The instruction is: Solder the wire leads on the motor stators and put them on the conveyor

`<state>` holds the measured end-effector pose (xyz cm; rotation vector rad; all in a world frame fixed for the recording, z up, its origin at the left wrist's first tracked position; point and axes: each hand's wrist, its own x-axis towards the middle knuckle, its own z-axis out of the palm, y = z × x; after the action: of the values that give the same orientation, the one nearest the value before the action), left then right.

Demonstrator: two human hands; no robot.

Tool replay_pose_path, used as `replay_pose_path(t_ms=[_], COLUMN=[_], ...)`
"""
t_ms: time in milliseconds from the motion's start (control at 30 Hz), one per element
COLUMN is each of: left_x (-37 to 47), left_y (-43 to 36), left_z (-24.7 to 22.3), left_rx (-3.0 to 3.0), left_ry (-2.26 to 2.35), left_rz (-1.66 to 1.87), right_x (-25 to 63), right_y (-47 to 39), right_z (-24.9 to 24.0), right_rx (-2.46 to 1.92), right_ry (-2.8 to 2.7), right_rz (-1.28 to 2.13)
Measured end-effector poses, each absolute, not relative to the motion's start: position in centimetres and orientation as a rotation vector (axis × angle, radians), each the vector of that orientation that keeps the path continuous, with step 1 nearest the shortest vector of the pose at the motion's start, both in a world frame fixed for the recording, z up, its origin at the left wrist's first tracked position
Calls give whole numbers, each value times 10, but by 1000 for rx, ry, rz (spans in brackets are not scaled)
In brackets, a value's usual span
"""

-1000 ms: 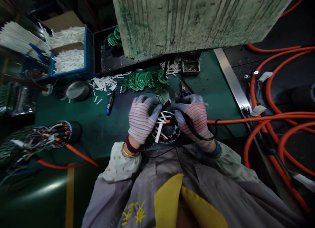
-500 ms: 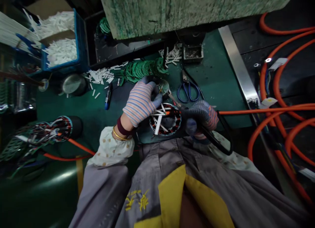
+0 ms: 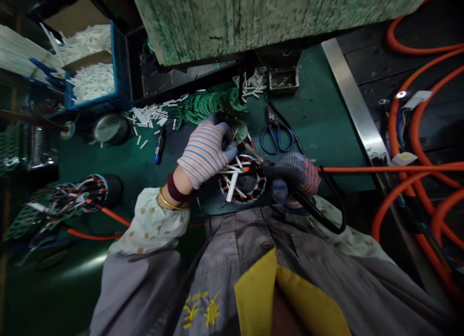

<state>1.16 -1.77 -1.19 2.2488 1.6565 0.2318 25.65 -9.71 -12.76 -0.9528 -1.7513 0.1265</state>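
In my right hand, gloved and closed round the dark handle, is a soldering iron. Its tip points up and left at the edge of a small round dish. Thumb and fingers of my left hand, in a striped glove, pinch a thin wire beside the dish; the fingertips are partly hidden. Below them a motor stator with dark and red windings lies in front of my body. White sleeves on its leads cross over its ring.
Blue-handled scissors lie behind the iron. Green perforated strips and cut white tubes are scattered at the back. A marker pen and metal tin lie left. Another stator stands farther left. Orange cable runs right.
The view has shifted slightly. My left wrist sits a little farther left, its fingers still pinched by the dish. The iron tip remains near the dish, and the stator stays in place.
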Motion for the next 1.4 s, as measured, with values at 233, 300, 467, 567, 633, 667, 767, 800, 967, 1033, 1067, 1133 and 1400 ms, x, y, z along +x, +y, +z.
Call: replay_pose_path(t_ms=[233, 300, 467, 567, 633, 667, 767, 800, 967, 1033, 1067, 1133, 1400], left_x=[7, 5, 5, 6, 6, 7, 7, 7, 4, 2, 2, 2, -4], left_y=[-20, -21, -27, -31, -35, -36, -40, -41, -43, -43, -43, -43, -41], left_z=[-15, -15, -20, -25, -28, -30, -35, -36, -44, -45, -46, -46, -48], left_rx=[2268, 2310, 2306, 2283, 2274, 2270, 2267, 2271, 2294, 2300, 2304, 2315, 2372], left_ry=[1657, 1656, 1707, 1738, 1735, 1733, 1721, 1711, 1674, 1665, 1656, 1634, 1599], left_rz=[275, 262, 329, 400, 448, 474, 539, 558, 641, 652, 662, 679, 681], right_x=[248, 248, 246, 239, 233, 230, 221, 218, 215, 216, 217, 217, 213], right_y=[-89, -91, -95, -87, -76, -70, -55, -52, -47, -47, -47, -47, -42], right_z=[-121, -123, -115, -103, -98, -97, -95, -95, -96, -98, -99, -100, -95], right_rx=[-893, -919, -952, -1058, -1135, -1159, -1200, -1233, -1342, -1309, -1289, -1251, -1343], right_ry=[-1679, -1670, -1592, -1623, -1749, -1835, -1994, -2009, -2048, -2040, -2026, -2002, -1955], right_rz=[-12, -21, 55, 122, 151, 170, 194, 184, 189, 211, 215, 208, 388])
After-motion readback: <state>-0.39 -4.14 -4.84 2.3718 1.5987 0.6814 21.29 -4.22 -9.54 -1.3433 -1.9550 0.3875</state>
